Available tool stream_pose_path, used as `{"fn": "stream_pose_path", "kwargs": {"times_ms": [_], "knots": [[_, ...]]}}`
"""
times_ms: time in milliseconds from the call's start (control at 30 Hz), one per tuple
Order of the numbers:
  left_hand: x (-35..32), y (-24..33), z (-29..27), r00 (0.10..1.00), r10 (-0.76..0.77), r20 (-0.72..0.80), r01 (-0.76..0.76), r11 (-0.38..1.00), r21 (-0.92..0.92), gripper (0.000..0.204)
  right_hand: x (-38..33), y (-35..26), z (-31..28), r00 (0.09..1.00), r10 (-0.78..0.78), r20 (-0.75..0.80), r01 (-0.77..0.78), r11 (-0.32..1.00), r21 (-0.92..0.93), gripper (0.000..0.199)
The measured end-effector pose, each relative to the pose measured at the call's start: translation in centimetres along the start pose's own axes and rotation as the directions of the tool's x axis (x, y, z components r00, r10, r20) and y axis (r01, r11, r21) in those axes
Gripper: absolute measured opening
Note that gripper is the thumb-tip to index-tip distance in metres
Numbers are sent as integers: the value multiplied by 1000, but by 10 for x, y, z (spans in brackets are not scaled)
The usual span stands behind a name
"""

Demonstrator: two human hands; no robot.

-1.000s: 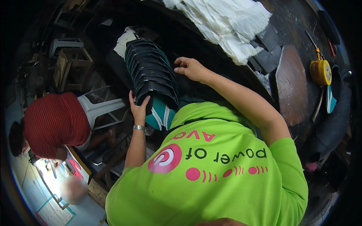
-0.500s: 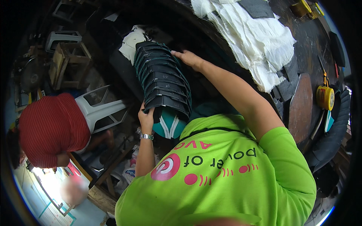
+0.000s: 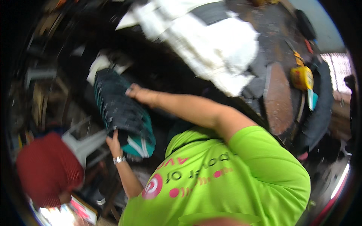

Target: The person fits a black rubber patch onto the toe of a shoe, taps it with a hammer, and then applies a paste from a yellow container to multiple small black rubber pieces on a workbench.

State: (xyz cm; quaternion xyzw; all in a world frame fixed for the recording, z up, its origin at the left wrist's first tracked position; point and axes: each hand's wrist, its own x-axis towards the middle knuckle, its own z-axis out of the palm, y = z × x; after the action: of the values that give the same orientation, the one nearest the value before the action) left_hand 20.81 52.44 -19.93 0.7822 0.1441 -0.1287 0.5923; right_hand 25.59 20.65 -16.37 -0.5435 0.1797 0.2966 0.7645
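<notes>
A long stack of nested black pieces with teal edges [image 3: 120, 101] slants across the space left of the table, blurred by motion. At its near end shows a teal piece with white stripes [image 3: 138, 146]. My left hand [image 3: 114, 144], with a metal watch on the wrist, grips the near end of the stack from its left side. My right hand [image 3: 140, 94] is closed on the right side, higher up, its fingers partly hidden by the stack. Pale sheet-like material [image 3: 98, 67] lies at the stack's far end.
On the dark table [image 3: 260, 32] lie a crumpled white cloth [image 3: 203, 41], a brown board [image 3: 277, 100] and a yellow round container [image 3: 302, 78]. A dark curved padded roll [image 3: 318, 109] lies at right. A person in red [image 3: 49, 167] is close at left, by a white plastic stool [image 3: 85, 141].
The view has swung, so table, cloth and container now appear farther left. The stack also sits farther left and lower in view. Both hands keep their places on it.
</notes>
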Motion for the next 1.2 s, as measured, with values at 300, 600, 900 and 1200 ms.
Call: {"fn": "stream_pose_path", "kwargs": {"times_ms": [300, 600, 900, 1200], "knots": [[8, -8, 21, 984, -143, 103, 152, 985, -78, 57, 0, 10, -10, 992, 114, 54, -120, 984, 133, 88], [3, -52, 9, 990, -100, 102, 130, 929, -345, 53, -24, 14, 8, 998, 13, 69, -18, 997, 76, 83], [-38, -16, 65, 997, -31, 76, 56, 934, -352, 50, -29, 26, -9, 998, -65, -1, 65, 995, 80, 80], [-51, -5, 95, 978, -53, -203, -29, 923, -383, 47, -55, 13, -19, 994, 41, 102, -30, 994, -108, 101]]}}
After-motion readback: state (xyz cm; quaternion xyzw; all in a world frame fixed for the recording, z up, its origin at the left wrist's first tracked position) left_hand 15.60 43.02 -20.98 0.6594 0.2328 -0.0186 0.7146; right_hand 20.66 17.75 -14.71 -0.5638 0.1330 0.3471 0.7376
